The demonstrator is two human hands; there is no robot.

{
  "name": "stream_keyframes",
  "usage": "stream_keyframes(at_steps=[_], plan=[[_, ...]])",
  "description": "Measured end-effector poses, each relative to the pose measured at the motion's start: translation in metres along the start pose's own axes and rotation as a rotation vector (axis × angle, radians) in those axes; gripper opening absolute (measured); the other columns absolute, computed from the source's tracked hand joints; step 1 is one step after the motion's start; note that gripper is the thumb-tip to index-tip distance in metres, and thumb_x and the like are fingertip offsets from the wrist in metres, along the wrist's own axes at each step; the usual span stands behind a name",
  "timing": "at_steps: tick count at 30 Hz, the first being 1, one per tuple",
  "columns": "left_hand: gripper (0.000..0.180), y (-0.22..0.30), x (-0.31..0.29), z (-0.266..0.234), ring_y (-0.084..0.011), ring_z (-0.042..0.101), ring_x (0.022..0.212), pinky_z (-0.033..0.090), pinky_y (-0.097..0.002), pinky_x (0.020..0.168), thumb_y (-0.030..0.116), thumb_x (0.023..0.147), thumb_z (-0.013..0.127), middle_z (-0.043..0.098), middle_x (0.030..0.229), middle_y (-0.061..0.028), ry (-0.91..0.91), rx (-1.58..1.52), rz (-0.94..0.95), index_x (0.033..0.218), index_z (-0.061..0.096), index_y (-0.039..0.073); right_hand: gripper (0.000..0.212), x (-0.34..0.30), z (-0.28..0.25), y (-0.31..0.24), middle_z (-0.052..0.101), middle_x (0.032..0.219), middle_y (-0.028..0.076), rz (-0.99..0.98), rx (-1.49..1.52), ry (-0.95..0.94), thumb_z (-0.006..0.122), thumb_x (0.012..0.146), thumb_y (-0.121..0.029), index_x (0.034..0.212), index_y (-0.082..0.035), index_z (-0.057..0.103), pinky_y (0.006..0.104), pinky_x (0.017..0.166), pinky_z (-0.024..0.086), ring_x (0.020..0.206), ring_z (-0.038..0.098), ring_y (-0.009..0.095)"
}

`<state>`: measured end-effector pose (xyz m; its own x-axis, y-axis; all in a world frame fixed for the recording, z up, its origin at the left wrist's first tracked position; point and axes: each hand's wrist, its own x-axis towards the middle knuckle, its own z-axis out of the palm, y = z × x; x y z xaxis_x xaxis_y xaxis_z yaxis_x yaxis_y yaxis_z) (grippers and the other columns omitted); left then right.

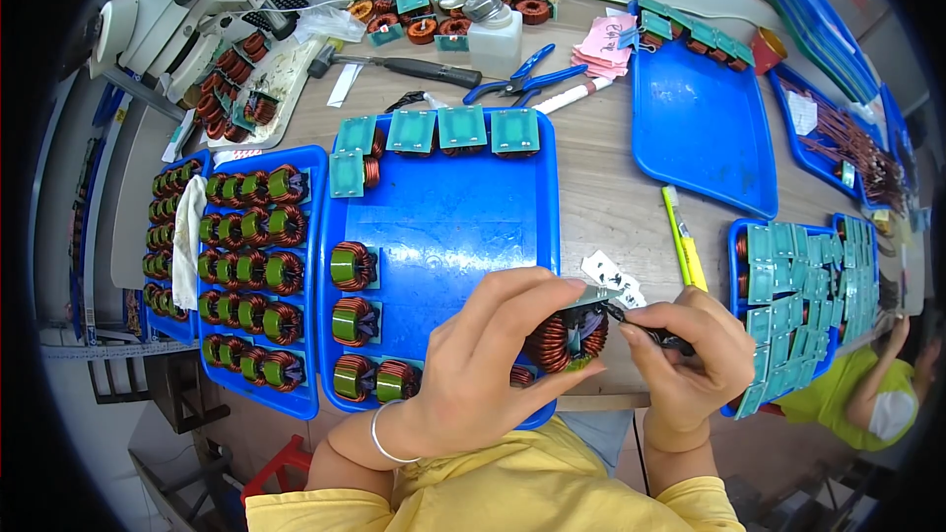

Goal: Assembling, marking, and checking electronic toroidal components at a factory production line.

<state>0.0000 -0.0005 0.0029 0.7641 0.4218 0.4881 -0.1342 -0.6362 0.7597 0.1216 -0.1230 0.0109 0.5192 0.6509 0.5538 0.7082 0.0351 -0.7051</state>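
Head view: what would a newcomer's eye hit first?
Probably the copper-wound coil at the lower centre, held in the left hand, with the right hand working close at its right side. Next, the big blue tray just beyond, with green boards along its far edge, and the tightly packed rows of coils to its left. The bright yellow pen-like tool on the table, right of centre, also pops.
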Motion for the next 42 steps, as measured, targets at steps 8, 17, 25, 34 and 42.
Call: stream_keyframes(at_steps=[8, 17, 25, 34, 42], plan=[[0.057, -0.0038, -0.0014, 0.0031, -0.0262, 0.06, 0.08, 0.051, -0.0302, 0.065, 0.011, 0.058, 0.079, 0.056, 0.099, -0.013, 0.026, 0.102, 0.065, 0.109, 0.054, 0.001, 0.019, -0.0016, 0.0037, -0.0032, 0.051, 0.055, 0.002, -0.001, -0.123, 0.032, 0.071, 0.055, 0.005, 0.071, -0.001, 0.061, 0.0213, 0.042, 0.024, 0.044, 0.037, 0.009], [0.057, -0.0032, -0.0011, 0.0029, -0.0257, 0.06, 0.081, 0.051, -0.0298, 0.064, 0.011, 0.058, 0.079, 0.056, 0.099, -0.0131, 0.016, 0.105, 0.05, 0.109, 0.054, 0.001, 0.019, -0.0027, 0.0029, -0.0023, 0.05, 0.055, 0.001, -0.003, -0.155, 0.036, 0.069, 0.054, 0.006, 0.07, -0.001, 0.061, 0.0205, 0.041, 0.024, 0.044, 0.037, 0.007], [0.056, -0.0026, -0.0002, 0.0024, -0.0249, 0.06, 0.081, 0.052, -0.0293, 0.065, 0.011, 0.059, 0.079, 0.056, 0.1, -0.0131, 0.011, 0.09, 0.047, 0.108, 0.054, 0.0, 0.023, -0.0001, -0.0009, -0.0027, 0.048, 0.055, 0.002, -0.034, -0.13, -0.008, 0.073, 0.056, 0.006, 0.076, 0.0, 0.063, 0.0227, 0.038, 0.027, 0.042, 0.039, 0.011], [0.056, -0.0012, 0.0, 0.0021, -0.025, 0.06, 0.081, 0.052, -0.0295, 0.064, 0.011, 0.059, 0.079, 0.056, 0.1, -0.0133, -0.001, 0.078, 0.034, 0.108, 0.053, 0.0, 0.019, -0.0012, 0.0032, -0.0064, 0.05, 0.054, 0.003, 0.025, -0.102, 0.022, 0.07, 0.054, 0.004, 0.07, 0.0, 0.062, 0.0224, 0.043, 0.027, 0.045, 0.04, 0.011], [0.061, -0.0008, -0.0027, 0.0018, -0.0263, 0.058, 0.091, 0.049, -0.0321, 0.076, 0.009, 0.056, 0.082, 0.057, 0.1, -0.0144, -0.042, 0.057, -0.007, 0.108, 0.051, 0.002, 0.022, 0.0002, -0.0005, 0.0005, 0.049, 0.055, 0.003, -0.033, 0.028, -0.092, 0.075, 0.058, 0.004, 0.077, 0.001, 0.063, 0.0217, 0.038, 0.027, 0.042, 0.039, 0.01]])
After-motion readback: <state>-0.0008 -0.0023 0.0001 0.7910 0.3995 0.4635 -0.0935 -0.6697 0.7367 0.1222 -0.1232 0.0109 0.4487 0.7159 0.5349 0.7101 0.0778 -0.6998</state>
